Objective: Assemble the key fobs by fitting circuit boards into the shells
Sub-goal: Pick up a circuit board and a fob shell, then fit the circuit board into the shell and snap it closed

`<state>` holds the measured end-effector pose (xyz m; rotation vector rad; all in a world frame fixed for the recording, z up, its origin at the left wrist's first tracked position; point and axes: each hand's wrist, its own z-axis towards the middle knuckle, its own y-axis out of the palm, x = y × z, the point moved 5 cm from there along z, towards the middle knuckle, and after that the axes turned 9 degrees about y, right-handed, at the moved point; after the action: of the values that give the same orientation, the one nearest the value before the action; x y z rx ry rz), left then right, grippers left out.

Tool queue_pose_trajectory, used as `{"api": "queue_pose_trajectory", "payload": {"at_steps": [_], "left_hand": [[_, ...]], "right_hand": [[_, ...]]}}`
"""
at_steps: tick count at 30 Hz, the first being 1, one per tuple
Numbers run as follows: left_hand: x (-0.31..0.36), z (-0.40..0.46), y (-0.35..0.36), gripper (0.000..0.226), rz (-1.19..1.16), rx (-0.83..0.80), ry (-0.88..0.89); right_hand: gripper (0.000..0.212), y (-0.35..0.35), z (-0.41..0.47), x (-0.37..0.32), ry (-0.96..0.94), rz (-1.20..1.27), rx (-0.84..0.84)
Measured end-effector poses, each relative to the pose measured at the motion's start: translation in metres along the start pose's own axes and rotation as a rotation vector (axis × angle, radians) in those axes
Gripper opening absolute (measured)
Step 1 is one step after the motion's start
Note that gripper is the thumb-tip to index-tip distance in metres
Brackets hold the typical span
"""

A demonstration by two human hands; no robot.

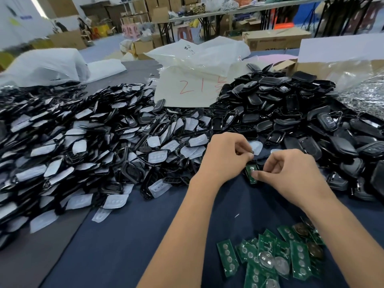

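Centre right of the frame: both hands work over a dark blue cloth (116, 246). The left hand (226, 156) has its fingers curled, pinching a small dark part at the fingertips; what that part is cannot be told. The right hand (291, 173) pinches a green board (251, 173) between thumb and forefinger. The board sits in a black shell (256, 163), which lies on the cloth between the two hands and is mostly hidden by them.

Lower right: a loose heap of boards (270, 258), green with round button contacts, lies on the cloth just beside the right forearm.

Left and centre: a large pile of frames (83, 142), black with white translucent pads, spreads across the table.

Upper right: a pile of black shells (291, 113) lies beyond the hands.

Upper centre: a clear plastic bag (193, 65) with red marking on it lies behind both piles. A second bag (41, 65) lies at upper left.
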<state>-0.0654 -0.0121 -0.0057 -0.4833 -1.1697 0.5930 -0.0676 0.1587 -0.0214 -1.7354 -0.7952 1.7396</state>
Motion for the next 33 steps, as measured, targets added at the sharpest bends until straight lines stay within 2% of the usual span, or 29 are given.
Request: {"api": "queue_pose_trajectory", "payload": {"at_steps": [2, 5, 7, 9, 15, 18, 20, 23, 26, 29, 33], "left_hand": [[0.006, 0.002, -0.011, 0.008, -0.023, 0.134, 0.060], [0.012, 0.001, -0.035, 0.012, -0.027, 0.333, 0.125], [0.008, -0.003, -0.054, 0.011, -0.013, 0.436, 0.132], [-0.004, -0.011, -0.077, 0.011, 0.053, 0.502, 0.110], [-0.061, -0.037, -0.144, 0.017, 0.317, 0.609, -0.144], [-0.085, -0.051, -0.173, 0.016, 0.337, 0.706, -0.312], [-0.104, -0.058, -0.188, 0.013, 0.329, 0.760, -0.448], [-0.130, -0.061, -0.202, 0.022, 0.275, 0.772, -0.589], [-0.145, -0.060, -0.209, 0.030, 0.167, 0.777, -0.636], [-0.151, -0.059, -0.213, 0.034, 0.125, 0.770, -0.664], [-0.151, -0.059, -0.214, 0.035, 0.130, 0.800, -0.663]], "right_hand": [[0.038, -0.001, -0.001, -0.004, -0.023, -0.015, 0.019], [0.037, -0.003, -0.006, -0.018, -0.152, -0.017, 0.132], [0.035, -0.002, -0.012, -0.032, -0.228, 0.069, 0.184], [0.035, 0.007, -0.014, -0.051, -0.288, 0.115, 0.167], [0.024, 0.070, -0.012, -0.164, -0.540, 0.071, 0.048], [0.011, 0.111, -0.001, -0.223, -0.656, -0.103, 0.001], [0.015, 0.139, 0.006, -0.253, -0.730, -0.217, -0.008], [0.021, 0.175, 0.013, -0.284, -0.857, -0.371, -0.012], [0.028, 0.200, 0.025, -0.302, -0.936, -0.551, -0.018], [0.028, 0.216, 0.037, -0.308, -0.926, -0.703, -0.059], [0.025, 0.220, 0.042, -0.311, -0.917, -0.664, -0.002]]}}
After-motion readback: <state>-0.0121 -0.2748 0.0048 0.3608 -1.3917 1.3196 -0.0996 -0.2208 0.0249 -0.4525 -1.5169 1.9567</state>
